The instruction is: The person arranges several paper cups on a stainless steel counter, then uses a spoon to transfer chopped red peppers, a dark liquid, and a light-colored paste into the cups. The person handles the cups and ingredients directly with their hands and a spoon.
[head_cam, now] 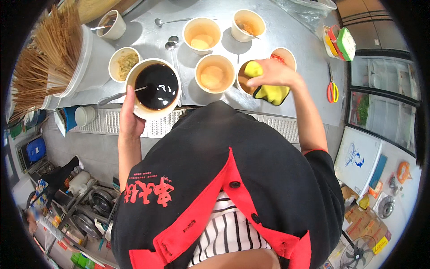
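My left hand [129, 116] holds a large paper cup of dark liquid [156, 85] from its near left side, with a spoon handle [116, 98] sticking out to the left. A yellow cloth with a dark edge [273, 94] is bunched in my right hand [273, 72], over a paper cup with brown contents [242, 79]. Just behind that hand stands a cup with something red [285, 55]. Two cups with pale contents [215, 74] [202, 33] stand between my hands. A cup of chopped greenish food [124, 64] is beside the dark liquid.
Bundled wooden skewers [60, 43] fill plastic tubs at the left. Metal ladles [170, 45] lie on the steel table [312, 90]. Farther back are a cup with reddish sauce [248, 25] and a cup with dark sauce [112, 25]. Scissors [332, 91] and stacked colourful containers [339, 42] are at the right.
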`<state>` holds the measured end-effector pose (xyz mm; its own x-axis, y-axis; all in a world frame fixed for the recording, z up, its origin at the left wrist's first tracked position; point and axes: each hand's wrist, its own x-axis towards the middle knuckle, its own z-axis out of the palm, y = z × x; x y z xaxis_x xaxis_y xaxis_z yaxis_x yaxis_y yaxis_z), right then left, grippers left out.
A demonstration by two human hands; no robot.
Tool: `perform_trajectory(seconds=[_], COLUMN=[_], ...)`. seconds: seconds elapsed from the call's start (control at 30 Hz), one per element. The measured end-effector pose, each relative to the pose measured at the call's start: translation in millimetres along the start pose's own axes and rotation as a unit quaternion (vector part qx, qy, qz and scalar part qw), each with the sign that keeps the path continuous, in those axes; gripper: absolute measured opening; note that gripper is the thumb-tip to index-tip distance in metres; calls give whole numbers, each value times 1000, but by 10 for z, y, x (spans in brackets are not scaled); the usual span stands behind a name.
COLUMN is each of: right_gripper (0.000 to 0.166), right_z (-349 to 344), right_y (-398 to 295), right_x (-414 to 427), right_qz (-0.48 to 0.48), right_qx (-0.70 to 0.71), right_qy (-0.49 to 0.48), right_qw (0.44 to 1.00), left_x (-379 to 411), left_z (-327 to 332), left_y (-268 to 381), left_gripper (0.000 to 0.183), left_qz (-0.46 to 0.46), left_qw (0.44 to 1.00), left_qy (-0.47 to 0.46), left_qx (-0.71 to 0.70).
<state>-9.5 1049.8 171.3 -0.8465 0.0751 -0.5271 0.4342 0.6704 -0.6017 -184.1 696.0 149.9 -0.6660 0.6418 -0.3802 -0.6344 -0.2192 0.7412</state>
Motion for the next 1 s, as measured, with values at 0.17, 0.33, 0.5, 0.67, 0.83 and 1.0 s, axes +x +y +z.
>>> perform_trajectory(seconds=[0.17, 0.33, 0.5, 0.67, 0.83, 1.0], right_gripper=[65, 54, 31, 46, 83, 77], right_z=[-37, 624, 577, 593, 400, 603], right_y=[-38, 163, 91, 211, 280, 537], right_x=[-219, 252, 455, 430, 360, 597], right_qz=[53, 41, 40, 15, -2, 21], right_qx=[-141, -311, -285, -234, -155, -140], right_qy=[33, -99, -258, -248, -85, -132], right_qw=[988, 944, 922, 940, 984, 981], left_x=[34, 90, 68, 65, 71, 104], left_z=[6, 3, 65, 132, 327, 627], left_y=[-30, -40, -63, -118, -139, -119], left_gripper=[48, 46, 47, 47, 44, 46], left_qz=[-9, -14, -11, -15, -8, -36], left_qw=[1000, 1000, 1000, 999, 999, 996], left_qy=[12, 10, 1, -25, -32, -38], left_qx=[5, 8, 16, 30, 32, 71])
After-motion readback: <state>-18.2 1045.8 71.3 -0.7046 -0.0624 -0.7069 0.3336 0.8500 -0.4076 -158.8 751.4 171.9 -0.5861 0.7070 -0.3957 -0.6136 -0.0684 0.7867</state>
